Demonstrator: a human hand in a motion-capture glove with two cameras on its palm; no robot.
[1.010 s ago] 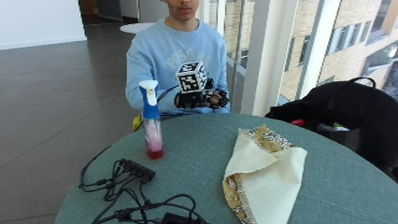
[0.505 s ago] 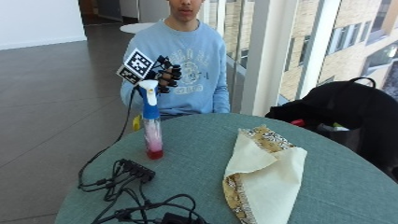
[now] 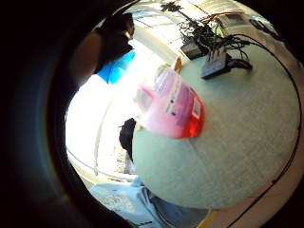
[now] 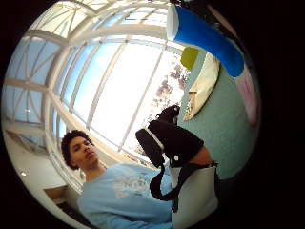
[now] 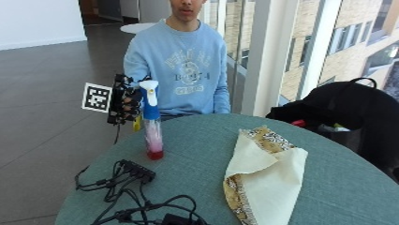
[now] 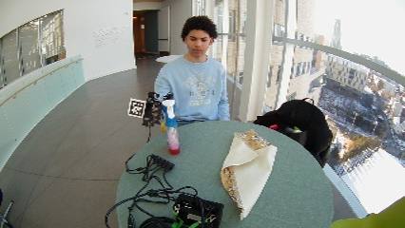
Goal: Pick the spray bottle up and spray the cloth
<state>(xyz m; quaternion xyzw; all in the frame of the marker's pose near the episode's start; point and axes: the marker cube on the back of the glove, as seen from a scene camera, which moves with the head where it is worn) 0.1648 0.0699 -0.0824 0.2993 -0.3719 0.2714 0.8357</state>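
The spray bottle (image 5: 151, 126) stands upright near the table's edge in front of the person, with a white trigger head, a blue neck and pink liquid low in its clear body. My gloved right hand (image 5: 128, 101) hovers level with the blue neck, right beside it on the side away from the cloth, fingers loosely bent toward it; I see no grip. The little finger side palm view shows the pink body (image 3: 173, 107) close by, and the thumb side view shows the blue neck (image 4: 205, 33). The folded cream cloth (image 5: 265, 173) with a patterned border lies apart from the bottle on the green table (image 5: 187, 187).
A power strip with tangled black cables (image 5: 134, 171) lies on the table in front of the bottle. A black bag (image 5: 349, 110) sits on a seat beyond the table's far side. A black box (image 6: 197, 209) rests at the table's near edge.
The hand rose from the table's edge in front of the chest, passed over the bottle's head, and has come down beside the neck on its other side. Bottle and cloth have not moved.
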